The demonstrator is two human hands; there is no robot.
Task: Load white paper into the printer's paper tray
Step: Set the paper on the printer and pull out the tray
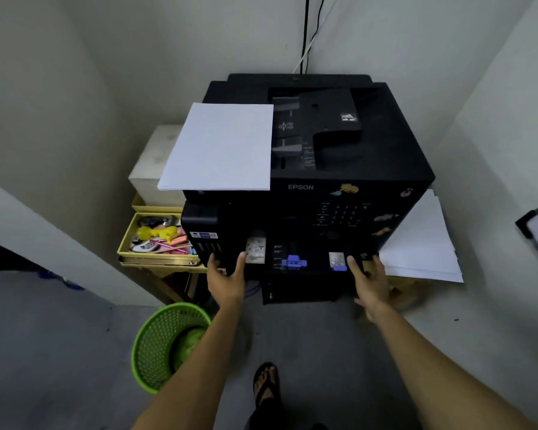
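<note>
A black Epson printer (pixel 339 156) stands in the corner on a low wooden stand. A stack of white paper (pixel 221 147) lies flat on the left part of its lid, overhanging the left edge. At the printer's lower front is the black paper tray (pixel 305 274) with blue guides inside. My left hand (pixel 225 280) grips the tray's left front corner, thumb on top. My right hand (pixel 368 283) holds the tray's right front corner. Both forearms reach up from the bottom of the view.
A green mesh waste basket (pixel 165 342) stands on the floor at lower left. A yellow tray of stationery (pixel 156 240) and a white box (pixel 156 169) sit left of the printer. More white sheets (pixel 423 243) lie to its right. Walls close in on both sides.
</note>
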